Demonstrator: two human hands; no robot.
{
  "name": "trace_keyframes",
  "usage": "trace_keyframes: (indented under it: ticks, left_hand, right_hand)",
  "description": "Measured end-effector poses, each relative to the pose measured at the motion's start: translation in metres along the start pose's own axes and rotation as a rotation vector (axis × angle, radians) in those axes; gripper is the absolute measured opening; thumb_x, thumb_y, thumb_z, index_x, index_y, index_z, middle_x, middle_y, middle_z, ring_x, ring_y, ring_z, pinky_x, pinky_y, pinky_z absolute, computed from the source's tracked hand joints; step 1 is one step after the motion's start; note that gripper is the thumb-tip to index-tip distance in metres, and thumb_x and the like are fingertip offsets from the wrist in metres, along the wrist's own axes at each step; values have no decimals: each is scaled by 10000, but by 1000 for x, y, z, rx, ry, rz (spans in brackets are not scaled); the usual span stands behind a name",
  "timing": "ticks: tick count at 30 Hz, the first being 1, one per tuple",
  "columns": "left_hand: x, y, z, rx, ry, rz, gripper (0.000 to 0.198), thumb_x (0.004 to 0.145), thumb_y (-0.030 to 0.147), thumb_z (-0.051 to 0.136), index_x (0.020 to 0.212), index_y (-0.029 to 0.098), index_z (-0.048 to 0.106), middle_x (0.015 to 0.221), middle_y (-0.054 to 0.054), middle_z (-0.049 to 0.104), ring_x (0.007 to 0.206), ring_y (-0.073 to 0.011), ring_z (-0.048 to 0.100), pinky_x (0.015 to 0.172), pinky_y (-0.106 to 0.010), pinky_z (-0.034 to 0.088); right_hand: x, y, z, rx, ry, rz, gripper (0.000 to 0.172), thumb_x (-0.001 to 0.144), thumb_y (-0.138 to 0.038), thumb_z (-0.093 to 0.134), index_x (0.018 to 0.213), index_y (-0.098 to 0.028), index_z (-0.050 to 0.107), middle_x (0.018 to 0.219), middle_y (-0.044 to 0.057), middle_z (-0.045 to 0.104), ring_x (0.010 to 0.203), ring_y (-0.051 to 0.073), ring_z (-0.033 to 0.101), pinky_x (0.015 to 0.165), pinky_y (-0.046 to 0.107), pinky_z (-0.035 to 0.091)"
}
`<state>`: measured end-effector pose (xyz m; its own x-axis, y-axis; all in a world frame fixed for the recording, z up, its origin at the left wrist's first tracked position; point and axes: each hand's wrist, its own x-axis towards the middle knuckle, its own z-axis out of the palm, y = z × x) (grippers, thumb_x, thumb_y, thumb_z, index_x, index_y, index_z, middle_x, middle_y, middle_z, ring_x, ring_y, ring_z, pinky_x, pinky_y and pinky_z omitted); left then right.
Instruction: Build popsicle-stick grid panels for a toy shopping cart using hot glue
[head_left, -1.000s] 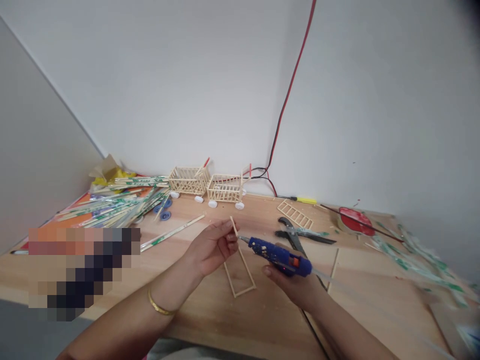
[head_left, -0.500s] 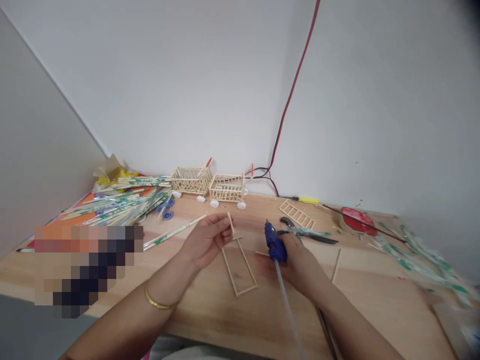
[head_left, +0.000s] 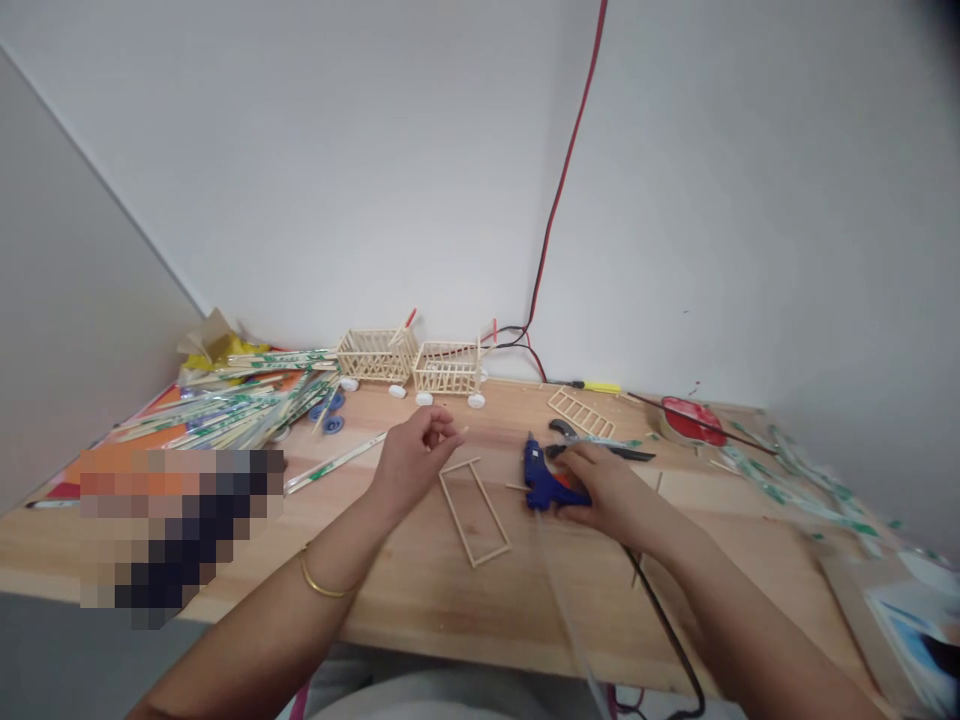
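Between my arms a rectangular frame of thin wooden sticks [head_left: 491,515] lies flat on the wooden table [head_left: 420,590]. My left hand [head_left: 420,445] is just above its upper left corner, fingers curled, pinching a short stick [head_left: 463,432] seen nearly end-on. To the right of the frame, a blue glue gun [head_left: 536,475] lies on its side with a long clear glue stick at its rear. My right hand [head_left: 596,490] has its fingers around the handle. A small piece of stick [head_left: 515,487] shows beside the gun.
Two small stick carts [head_left: 375,357] [head_left: 448,370] stand by the wall. A ladder-like stick panel [head_left: 581,412], pliers [head_left: 562,430] and a red container [head_left: 694,422] are behind my right hand. Wrapped sticks [head_left: 232,415] and blue wheels [head_left: 332,424] lie left.
The glue gun has turned onto its side, with its handle now pointing right. My left hand has rotated, and its stick now shows only as a short tip. The view has shifted slightly.
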<state>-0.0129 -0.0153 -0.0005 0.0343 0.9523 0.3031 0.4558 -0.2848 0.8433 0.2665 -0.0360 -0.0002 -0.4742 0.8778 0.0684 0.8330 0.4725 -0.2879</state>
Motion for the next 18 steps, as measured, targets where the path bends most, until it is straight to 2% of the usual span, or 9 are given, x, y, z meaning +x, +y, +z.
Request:
trace_keyframes:
  ticks: [2,5,8,10,12,18]
  left_hand:
    - [-3,1,3,177,16,134,187,754,254,640,907,188,557,720,18,654,572,-107,502,587,-247,396]
    - [-8,1,9,327,18,306,193,773,218,617,944,180,536,738,1,661,612,-131,533,616,-269,408]
    - [-12,0,15,422,18,434,197,787,182,585,972,173,518,751,-14,660,652,-158,557,630,-292,410]
    - [-15,0,17,461,17,515,212,792,154,561,995,171,505,771,-22,662,672,-172,561,639,-306,411]
    - [-16,0,18,485,18,589,229,786,121,544,1004,170,496,785,-26,664,688,-186,561,646,-318,410]
    - [-15,5,19,548,29,707,163,801,85,503,939,173,496,768,-35,661,681,-196,560,640,-328,400]
  right_hand:
    - [2,-10,-11,-14,96,-31,332,702,-271,684,1004,-177,582,1072,122,556,1003,278,499,850,413,405]
    - [13,-38,-21,86,257,-145,243,785,-207,567,1028,-205,564,1078,96,552,1043,239,488,901,389,392]
    - [31,-67,-20,100,374,-219,330,728,-209,602,1056,-209,562,1164,103,510,1116,258,440,952,413,349]
    - [43,-79,-15,77,365,-220,329,715,-230,614,1041,-205,571,1178,103,508,1131,269,418,950,428,333]
    - [52,-84,-9,48,327,-200,258,716,-249,618,967,-198,587,1140,95,530,1106,270,421,921,429,334]
    - [60,-86,-3,2,238,-154,69,737,-244,600,766,-185,576,961,53,581,1000,239,443,844,378,338]
